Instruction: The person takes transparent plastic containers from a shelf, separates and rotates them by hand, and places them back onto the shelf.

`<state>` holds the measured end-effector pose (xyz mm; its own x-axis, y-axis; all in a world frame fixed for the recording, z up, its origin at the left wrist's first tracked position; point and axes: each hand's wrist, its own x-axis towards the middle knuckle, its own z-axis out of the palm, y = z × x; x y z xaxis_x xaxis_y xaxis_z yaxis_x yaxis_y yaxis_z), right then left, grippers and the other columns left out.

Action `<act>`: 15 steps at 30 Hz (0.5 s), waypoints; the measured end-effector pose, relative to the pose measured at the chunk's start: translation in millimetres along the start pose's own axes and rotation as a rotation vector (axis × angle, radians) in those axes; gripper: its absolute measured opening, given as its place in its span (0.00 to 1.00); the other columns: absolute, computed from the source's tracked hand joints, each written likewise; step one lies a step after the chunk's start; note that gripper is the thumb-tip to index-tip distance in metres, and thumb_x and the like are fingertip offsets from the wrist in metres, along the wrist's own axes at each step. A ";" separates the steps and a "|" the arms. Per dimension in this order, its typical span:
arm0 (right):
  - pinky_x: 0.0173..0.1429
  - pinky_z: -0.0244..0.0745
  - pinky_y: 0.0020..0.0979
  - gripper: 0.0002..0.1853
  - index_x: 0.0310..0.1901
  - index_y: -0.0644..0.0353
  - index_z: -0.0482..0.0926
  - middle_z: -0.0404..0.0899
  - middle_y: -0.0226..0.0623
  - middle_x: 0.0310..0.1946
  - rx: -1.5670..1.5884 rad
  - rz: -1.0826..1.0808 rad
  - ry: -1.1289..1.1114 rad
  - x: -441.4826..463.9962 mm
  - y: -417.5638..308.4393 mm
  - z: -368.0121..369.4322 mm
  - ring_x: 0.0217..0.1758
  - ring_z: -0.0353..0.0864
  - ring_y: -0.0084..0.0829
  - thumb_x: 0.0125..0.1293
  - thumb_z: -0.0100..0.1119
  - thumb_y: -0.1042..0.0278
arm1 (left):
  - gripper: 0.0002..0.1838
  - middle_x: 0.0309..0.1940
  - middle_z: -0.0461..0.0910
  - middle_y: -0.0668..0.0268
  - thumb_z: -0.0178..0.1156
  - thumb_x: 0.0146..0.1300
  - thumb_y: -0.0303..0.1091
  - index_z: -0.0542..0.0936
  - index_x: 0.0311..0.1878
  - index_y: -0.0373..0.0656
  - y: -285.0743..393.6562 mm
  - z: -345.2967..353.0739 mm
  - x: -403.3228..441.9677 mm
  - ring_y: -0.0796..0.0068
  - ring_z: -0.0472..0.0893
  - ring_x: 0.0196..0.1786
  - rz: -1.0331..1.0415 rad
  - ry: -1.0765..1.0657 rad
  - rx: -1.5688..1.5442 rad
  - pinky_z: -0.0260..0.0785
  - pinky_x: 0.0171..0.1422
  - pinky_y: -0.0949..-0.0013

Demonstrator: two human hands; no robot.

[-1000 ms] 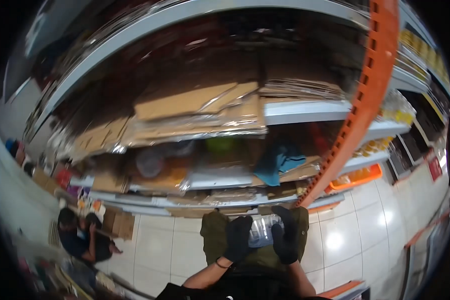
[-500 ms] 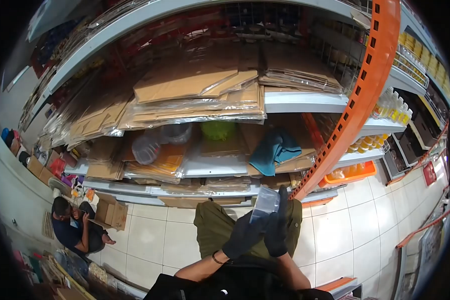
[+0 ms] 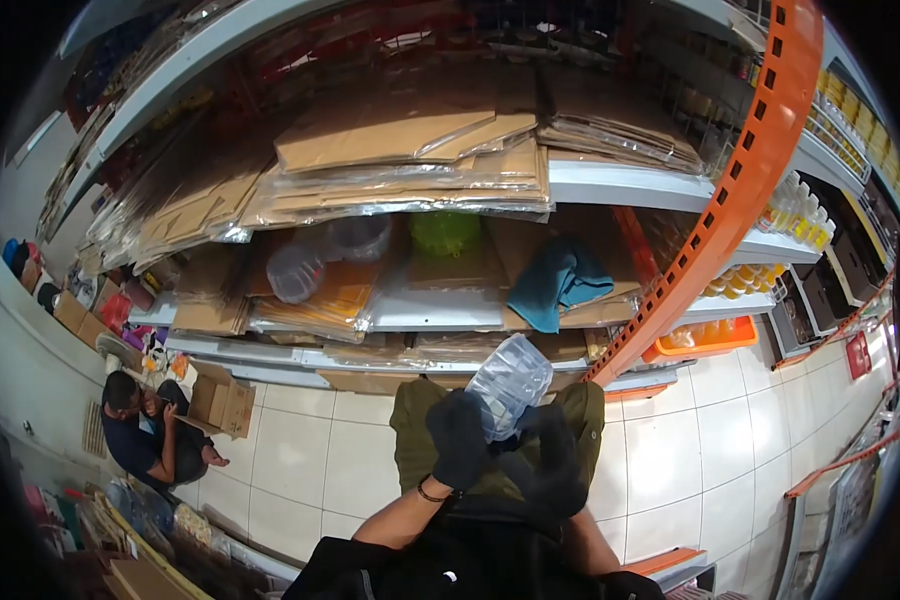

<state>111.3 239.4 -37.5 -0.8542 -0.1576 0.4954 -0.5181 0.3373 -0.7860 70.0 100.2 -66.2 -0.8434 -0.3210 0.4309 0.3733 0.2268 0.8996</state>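
Note:
A clear plastic container [image 3: 511, 383] is held tilted above my lap, its transparent side facing up. My left hand [image 3: 458, 440], in a dark glove, is closed on the container's lower left edge. Beside the lower right edge is my right hand [image 3: 548, 462], also gloved in dark fabric. Motion smears its fingers, so I cannot tell whether they touch the container. On the low shelf just beyond lies a crumpled teal cloth [image 3: 560, 284].
Flat cardboard sheets in plastic [image 3: 400, 180] fill the shelf ahead. Clear round containers [image 3: 296, 273] and a green one [image 3: 445, 234] sit below. An orange upright post [image 3: 735, 170] stands right. A person [image 3: 150, 430] sits at left near an open cardboard box [image 3: 220, 400].
The container has turned and tilted, showing a broader face. My left hand has shifted left and lower on it. My right hand has moved down from its raised position alongside the container.

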 end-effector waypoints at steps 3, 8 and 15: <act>0.48 0.72 0.40 0.22 0.47 0.62 0.74 0.73 0.46 0.47 -0.020 -0.092 -0.349 8.9 18.9 -14.1 0.47 0.76 0.45 0.50 0.68 0.69 | 0.12 0.15 0.68 0.68 0.54 0.64 0.27 0.74 0.25 0.34 9.0 -7.3 12.0 0.83 0.66 0.22 -0.096 -0.042 -0.101 0.59 0.26 0.71; 0.50 0.74 0.38 0.17 0.44 0.61 0.79 0.74 0.46 0.50 -0.367 -0.127 -0.401 5.4 34.3 -18.5 0.49 0.76 0.46 0.52 0.67 0.64 | 0.09 0.12 0.69 0.65 0.59 0.59 0.25 0.77 0.22 0.35 18.9 -13.9 24.8 0.78 0.69 0.17 0.154 -0.365 -0.019 0.59 0.23 0.68; 0.59 0.68 0.39 0.22 0.53 0.59 0.74 0.73 0.45 0.54 -0.356 -0.089 -0.433 -26.1 87.8 12.1 0.57 0.72 0.45 0.56 0.63 0.65 | 0.01 0.24 0.77 0.64 0.62 0.54 0.23 0.80 0.29 0.39 22.7 -22.6 31.6 0.68 0.76 0.26 0.350 -0.410 0.109 0.65 0.31 0.64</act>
<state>87.6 261.9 -123.9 -0.7864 -0.5410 0.2982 -0.6067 0.5857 -0.5374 60.6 74.4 -30.5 -0.7657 0.1699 0.6204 0.6346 0.3570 0.6854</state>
